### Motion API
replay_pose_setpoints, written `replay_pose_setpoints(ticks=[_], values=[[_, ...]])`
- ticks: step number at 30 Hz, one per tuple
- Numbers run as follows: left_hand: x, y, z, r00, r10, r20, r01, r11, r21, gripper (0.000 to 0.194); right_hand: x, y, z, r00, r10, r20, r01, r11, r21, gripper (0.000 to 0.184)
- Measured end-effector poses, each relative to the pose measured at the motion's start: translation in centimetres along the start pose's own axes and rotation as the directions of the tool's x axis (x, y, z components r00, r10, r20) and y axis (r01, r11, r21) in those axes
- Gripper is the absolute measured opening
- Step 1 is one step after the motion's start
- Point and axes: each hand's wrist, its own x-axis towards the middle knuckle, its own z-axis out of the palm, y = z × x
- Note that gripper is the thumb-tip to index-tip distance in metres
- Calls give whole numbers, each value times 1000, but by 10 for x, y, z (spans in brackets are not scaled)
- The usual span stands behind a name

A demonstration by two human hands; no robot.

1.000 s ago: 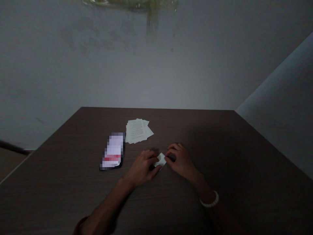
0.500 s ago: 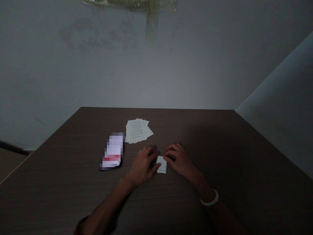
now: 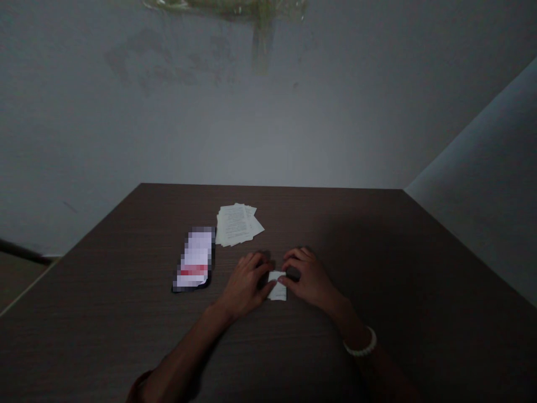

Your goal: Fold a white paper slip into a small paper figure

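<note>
A small folded piece of white paper with faint print lies on the table between my hands. My left hand curves around its left side, thumb on the paper's surface and index finger at the upper left corner. From the right, my right hand presses its thumb on the upper part of the paper, while its index finger bends near the top edge. The fingers of both hands are curled, and their tips partly cover the paper. A bracelet of pale beads circles my right wrist.
Beyond my left hand lies a loose stack of printed white sheets. A phone with a lit, pixelated screen lies left of the stack. The dark wooden table reaches back to a grey wall.
The folded paper has slid slightly toward me. My right thumb has moved down and in over its upper part. My left hand stays almost in place; the stack and phone lie unchanged.
</note>
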Motion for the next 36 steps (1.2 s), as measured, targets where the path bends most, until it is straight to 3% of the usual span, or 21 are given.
replay_pose_setpoints(ticks=[10,16,23,36], values=[[1,1,0,1000,-21,-17,20,999,-25,18,1,-6,1,1000,3,21,-4,999,32,19],[2,1,0,999,-28,-23,26,998,-52,20,1,-7,4,997,79,18,-81,986,142,14],[6,0,-3,995,-64,-71,46,972,-231,11,2,-6,5,989,146,-9,-138,950,281,11],[7,8,-4,974,-220,-45,177,878,-445,26,4,-14,12,953,298,-46,-232,822,520,10]])
